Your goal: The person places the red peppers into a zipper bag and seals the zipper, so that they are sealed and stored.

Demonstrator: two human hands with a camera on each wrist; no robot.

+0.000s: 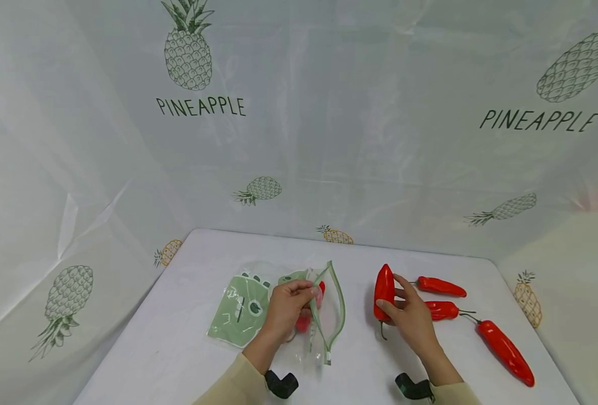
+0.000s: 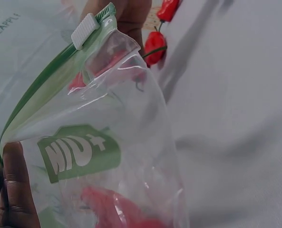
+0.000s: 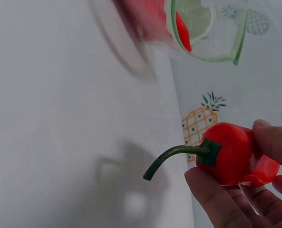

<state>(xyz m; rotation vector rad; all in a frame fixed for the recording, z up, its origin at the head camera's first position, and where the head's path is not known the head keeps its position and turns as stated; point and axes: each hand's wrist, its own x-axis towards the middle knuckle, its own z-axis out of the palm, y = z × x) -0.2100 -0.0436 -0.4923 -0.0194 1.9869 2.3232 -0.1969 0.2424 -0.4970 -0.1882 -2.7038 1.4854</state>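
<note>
Far left of my head view I've got the pineapple-print cloth point(image 1: 126, 140) hanging down, then the white table point(image 1: 167, 349) in front of it. First thing on the table is a flat green packet point(image 1: 228, 323) in clear plastic with a cartoon face on it, lying just left of the left hand point(image 1: 284, 311). That hand pinches the green rim of a clear zip bag point(image 1: 344, 308) between thumb and fingers, so there's hardly any gap there, while the bag's mouth gapes toward the right. I can see red stuff point(image 2: 114, 209) low in the bag, though the plastic makes it too murky for me to count. From the left wrist I also get the white slider point(image 2: 84, 31) at one end of the zip and a green label point(image 2: 81, 151). Next over, well apart from the bag, the right hand point(image 1: 415, 319) has the main pepper point(image 1: 383, 287), thumb on one side, fingers curled on the other, open only as wide as the pepper. Tip points away from the wearer, green stem point(image 3: 176, 152) toward them, and it looks lifted off the table. Right of that I've got three loose ones: upper pepper point(image 1: 441, 287), middle pepper point(image 1: 441, 310) partly behind the hand, and long pepper point(image 1: 506, 353) lying slantwise nearest the right edge.
</note>
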